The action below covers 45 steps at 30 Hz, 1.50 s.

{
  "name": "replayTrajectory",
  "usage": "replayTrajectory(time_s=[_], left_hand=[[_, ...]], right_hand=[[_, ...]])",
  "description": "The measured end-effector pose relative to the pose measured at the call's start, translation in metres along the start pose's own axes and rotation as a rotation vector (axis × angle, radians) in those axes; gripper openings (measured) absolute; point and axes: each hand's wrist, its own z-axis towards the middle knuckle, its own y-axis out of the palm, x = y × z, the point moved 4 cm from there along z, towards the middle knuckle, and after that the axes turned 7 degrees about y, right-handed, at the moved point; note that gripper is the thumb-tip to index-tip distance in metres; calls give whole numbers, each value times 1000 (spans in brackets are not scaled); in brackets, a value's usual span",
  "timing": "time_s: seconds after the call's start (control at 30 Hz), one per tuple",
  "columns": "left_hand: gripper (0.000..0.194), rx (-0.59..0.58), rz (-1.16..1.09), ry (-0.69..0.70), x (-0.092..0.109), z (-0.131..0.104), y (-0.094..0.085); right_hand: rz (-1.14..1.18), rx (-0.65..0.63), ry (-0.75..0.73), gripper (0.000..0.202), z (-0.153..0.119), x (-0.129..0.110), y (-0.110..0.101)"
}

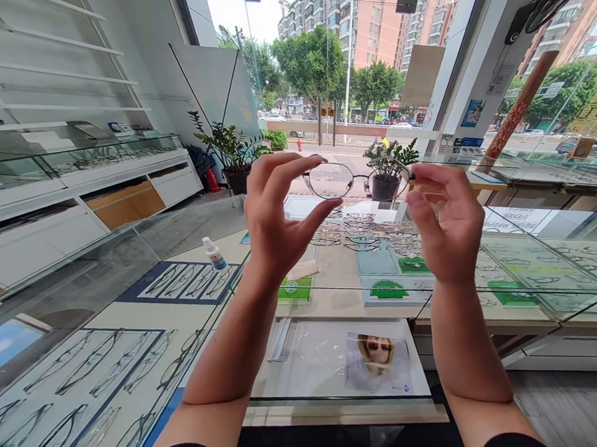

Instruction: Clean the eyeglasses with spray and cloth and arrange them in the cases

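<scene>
Is a pair of thin, dark-rimmed eyeglasses (359, 176) with clear roundish lenses (330, 181); is held up in the air, almost level, slightly right of middle.

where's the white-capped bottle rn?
Head view, left of the left hand: the bottle is on the glass counter, appearing at the far edge of the navy tray of glasses.

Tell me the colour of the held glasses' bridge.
The glasses' bridge is dark, nearly black; it shows best in the head view.
</scene>
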Motion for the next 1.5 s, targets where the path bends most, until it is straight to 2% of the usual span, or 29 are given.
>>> replayTrajectory(time_s=[0.1, 0.27, 0.5, 0.8, 1.0, 1.23, 1.5], left_hand=[[57, 1, 29, 15, 1, 0, 0], [54, -13, -43, 14, 1, 1, 1], [57, -50, -83, -20, -4, 1, 3], [59, -39, -31, 101, -10, 1, 7], [57, -44, -136, 139, -7, 2, 8], [64, -78, -221, 65, -11, 1, 10], [62, -64, -248, 67, -10, 3, 9]], right_hand=[[44, 24, 65, 24, 1, 7, 0], [-16, 10, 93, 26, 0, 14, 2], [46, 10, 124, 19, 1, 14, 1], [237, 16, 177, 13, 1, 7, 2], [326, -22, 214, 16, 0, 11, 4], [404, -70, 309, 23, 0, 13, 3], [419, -69, 347, 23, 0, 14, 3]])
